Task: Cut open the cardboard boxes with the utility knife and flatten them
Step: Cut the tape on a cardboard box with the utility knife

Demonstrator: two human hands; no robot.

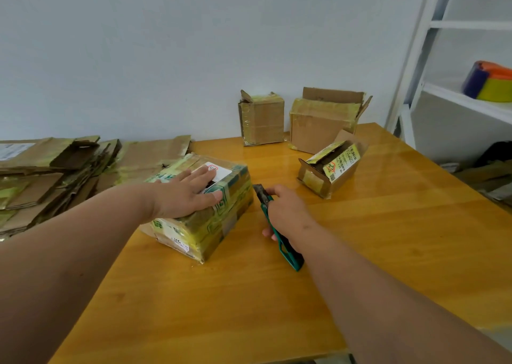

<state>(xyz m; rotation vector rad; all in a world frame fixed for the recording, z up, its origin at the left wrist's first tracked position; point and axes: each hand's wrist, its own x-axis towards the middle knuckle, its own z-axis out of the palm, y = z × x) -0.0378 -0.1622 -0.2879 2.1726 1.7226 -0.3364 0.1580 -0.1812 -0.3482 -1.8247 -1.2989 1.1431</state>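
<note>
A plain storeroom or parcel-handling room is suggested. A bare pale wall (166,59) is seen behind a glossy wooden table (388,239); flattened cardboard (50,180) is stacked at the left, taped boxes (324,122) at the far side, white metal shelving (421,59) at the right.

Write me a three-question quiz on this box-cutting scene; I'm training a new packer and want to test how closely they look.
1. True or false: the left hand lies flat on top of the taped box.
2. What does the right hand hold?
A. a tape roll
B. a green utility knife
C. scissors
3. Fill in: the pile of flattened cardboard lies at the ____ end of the wooden table.

Key: 1 true; 2 B; 3 left.
</note>
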